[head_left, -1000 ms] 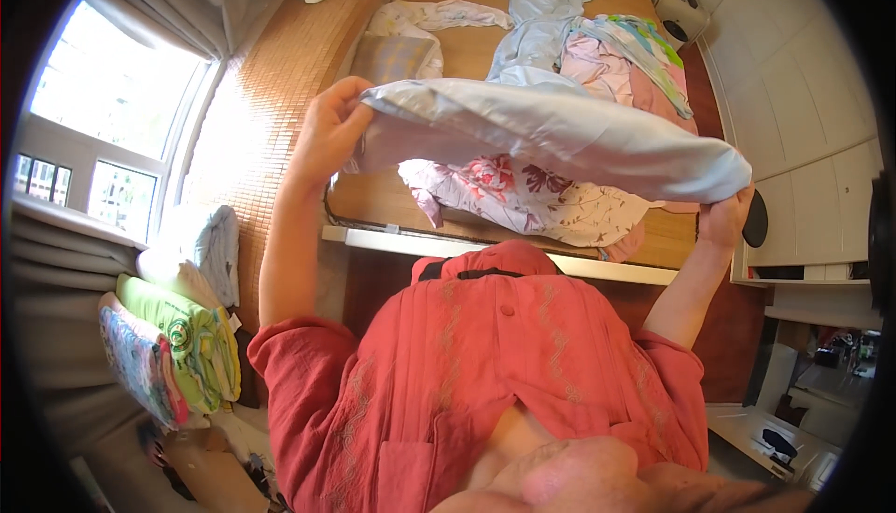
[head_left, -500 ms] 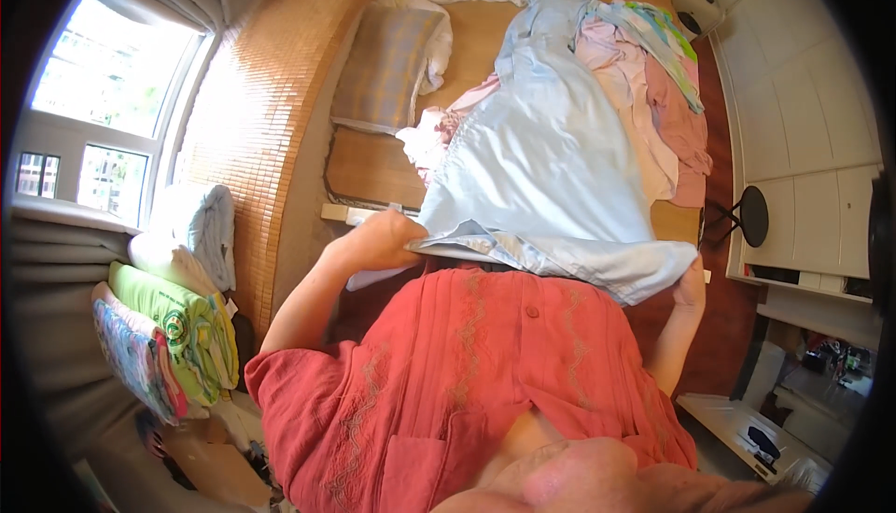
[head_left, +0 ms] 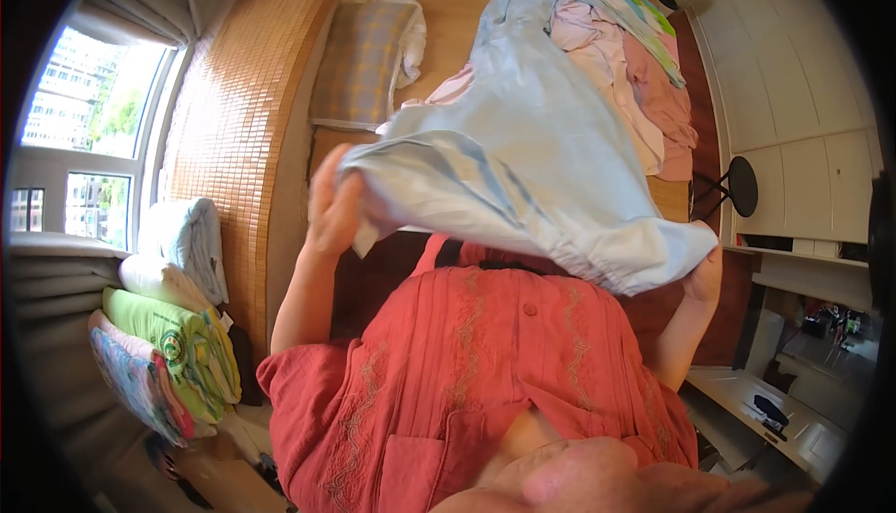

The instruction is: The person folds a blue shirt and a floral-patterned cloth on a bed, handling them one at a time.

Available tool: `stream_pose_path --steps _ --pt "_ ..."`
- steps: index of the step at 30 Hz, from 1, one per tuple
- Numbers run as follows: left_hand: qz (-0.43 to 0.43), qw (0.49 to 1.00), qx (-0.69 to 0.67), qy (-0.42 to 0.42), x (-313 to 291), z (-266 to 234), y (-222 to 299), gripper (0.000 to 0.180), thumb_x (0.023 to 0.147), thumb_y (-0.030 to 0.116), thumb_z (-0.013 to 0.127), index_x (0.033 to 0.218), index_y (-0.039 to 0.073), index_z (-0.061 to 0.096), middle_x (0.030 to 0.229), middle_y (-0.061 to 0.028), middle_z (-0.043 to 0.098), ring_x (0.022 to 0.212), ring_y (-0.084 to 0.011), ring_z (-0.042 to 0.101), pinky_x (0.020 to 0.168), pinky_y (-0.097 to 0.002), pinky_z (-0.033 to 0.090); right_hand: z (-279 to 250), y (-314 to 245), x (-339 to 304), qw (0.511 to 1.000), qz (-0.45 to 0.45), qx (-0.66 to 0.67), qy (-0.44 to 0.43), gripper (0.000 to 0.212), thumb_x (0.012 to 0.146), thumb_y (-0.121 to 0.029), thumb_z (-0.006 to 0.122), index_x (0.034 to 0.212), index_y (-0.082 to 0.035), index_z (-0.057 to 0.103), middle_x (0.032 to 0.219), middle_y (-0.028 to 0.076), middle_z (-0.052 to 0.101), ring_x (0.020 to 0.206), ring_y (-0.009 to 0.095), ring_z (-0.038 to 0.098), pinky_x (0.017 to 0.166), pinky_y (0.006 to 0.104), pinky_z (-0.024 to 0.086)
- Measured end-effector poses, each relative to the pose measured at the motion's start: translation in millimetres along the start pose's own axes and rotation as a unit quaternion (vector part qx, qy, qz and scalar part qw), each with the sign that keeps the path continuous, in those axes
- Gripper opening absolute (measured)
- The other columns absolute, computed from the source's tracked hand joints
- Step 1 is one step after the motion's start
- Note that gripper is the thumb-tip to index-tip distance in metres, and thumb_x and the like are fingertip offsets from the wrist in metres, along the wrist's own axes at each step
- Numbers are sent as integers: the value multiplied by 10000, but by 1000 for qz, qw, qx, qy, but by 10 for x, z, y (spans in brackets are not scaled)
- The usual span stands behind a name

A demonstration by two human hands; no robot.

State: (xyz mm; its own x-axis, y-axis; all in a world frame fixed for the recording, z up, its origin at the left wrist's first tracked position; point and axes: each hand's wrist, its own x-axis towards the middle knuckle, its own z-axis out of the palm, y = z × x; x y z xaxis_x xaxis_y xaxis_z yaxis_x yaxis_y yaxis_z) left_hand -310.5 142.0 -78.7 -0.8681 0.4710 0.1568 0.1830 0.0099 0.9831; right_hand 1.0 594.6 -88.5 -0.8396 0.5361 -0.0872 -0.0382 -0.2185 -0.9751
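Note:
A long light blue garment (head_left: 551,130) stretches from the far end of the bed down to my body, its near end lifted off the surface. At that end's left corner, my left hand (head_left: 334,207) grips the hem, blurred a little by motion. My right hand (head_left: 702,275) is closed on the opposite corner, its fingers partly behind the cloth. Between my hands the hem hangs in loose folds, gathered toward the right. Whether the garment is a dress or something else I cannot tell.
The bed (head_left: 439,37) bears a plaid pillow (head_left: 359,65) and a white garment (head_left: 411,46) on the left. Pink clothes (head_left: 644,93) lie on the right. Folded bedding (head_left: 177,326) is stacked by the window at left. A black round stool (head_left: 742,186) stands near white cabinets (head_left: 803,177).
My left hand has risen and moved left and away from me, raising the garment's left corner. The right hand has shifted slightly right, still gripping its corner.

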Motion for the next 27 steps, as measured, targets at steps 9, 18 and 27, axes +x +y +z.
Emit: stream_pose_path --steps 9,18,27 --pt "49 823 195 532 -553 -723 766 261 934 291 441 886 82 590 821 -35 559 787 -161 562 746 -303 474 1190 -484 -365 994 -71 82 -27 194 821 -128 565 937 17 621 884 107 659 766 169 620 674 304 507" --pt "128 702 580 393 -409 -1310 318 320 958 245 426 998 -39 569 960 -110 599 843 -217 592 763 -312 496 1228 -192 342 942 -78 -62 -320 243 876 -132 546 1047 24 620 933 52 652 794 131 605 710 256 479" --pt "59 860 507 2 69 -408 -490 693 810 185 688 1399 5 372 1388 -220 440 1287 -369 412 1066 -428 346 2292 595 1301 958 144 15 -248 232 952 -161 538 1090 11 609 971 54 667 854 107 624 753 257 506"
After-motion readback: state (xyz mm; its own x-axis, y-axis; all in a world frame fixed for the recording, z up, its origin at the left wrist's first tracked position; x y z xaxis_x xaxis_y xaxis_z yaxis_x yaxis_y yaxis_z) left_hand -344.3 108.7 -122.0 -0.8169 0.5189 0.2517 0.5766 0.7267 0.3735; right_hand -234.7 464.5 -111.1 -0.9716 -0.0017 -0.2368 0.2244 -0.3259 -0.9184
